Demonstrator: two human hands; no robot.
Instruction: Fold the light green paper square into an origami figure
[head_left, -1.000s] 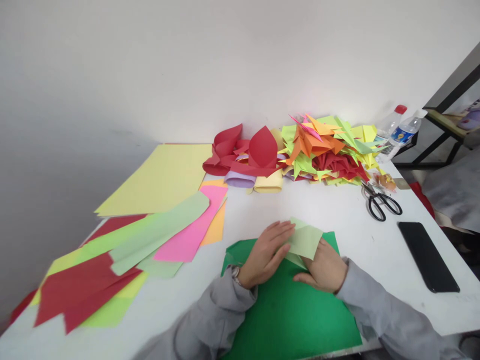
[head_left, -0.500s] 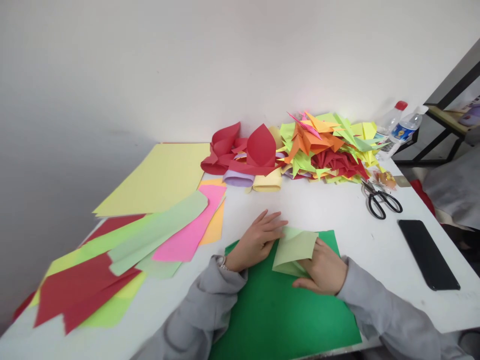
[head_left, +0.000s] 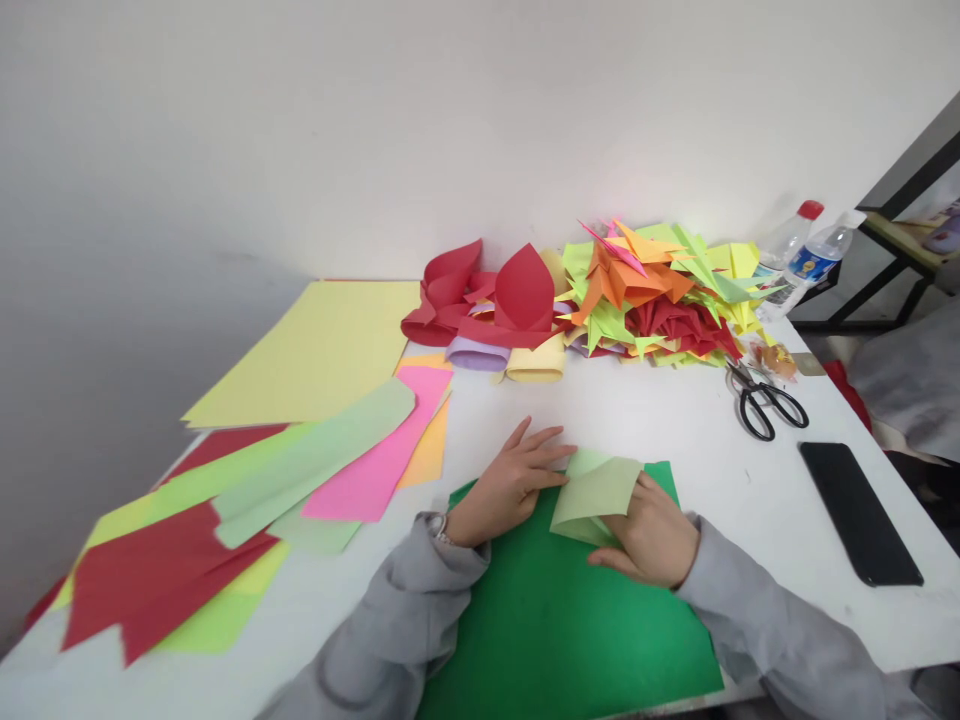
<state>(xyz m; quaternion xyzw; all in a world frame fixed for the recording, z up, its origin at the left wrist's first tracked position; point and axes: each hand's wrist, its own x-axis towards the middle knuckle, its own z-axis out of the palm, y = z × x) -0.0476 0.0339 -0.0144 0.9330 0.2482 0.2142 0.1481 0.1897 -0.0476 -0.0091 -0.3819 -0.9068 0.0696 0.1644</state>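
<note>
A folded piece of light green paper [head_left: 600, 495] lies over a large dark green sheet [head_left: 570, 620], its near side bulging like a pocket. With fingers stretched out and apart, my left hand [head_left: 517, 485] rests at the paper's left edge, fingertips touching it. My right hand [head_left: 651, 530] has its curled fingers at the right side of the fold, partly tucked inside. The right thumb points left below the paper, and the fingertips are hidden by it.
Coloured paper strips [head_left: 315, 465] and a yellow sheet stack [head_left: 315, 350] lie left. Behind are red paper shapes [head_left: 525, 290] and a heap of folded paper [head_left: 637, 275]. Scissors [head_left: 765, 400], a black phone [head_left: 861, 512] and plastic bottles [head_left: 814, 260] are right; a grey-clothed person [head_left: 911, 380] is beyond.
The light green paper has shifted slightly right, and its near edge is lifted and more curved. Both hands stay in nearly the same places; the view has tilted a little.
</note>
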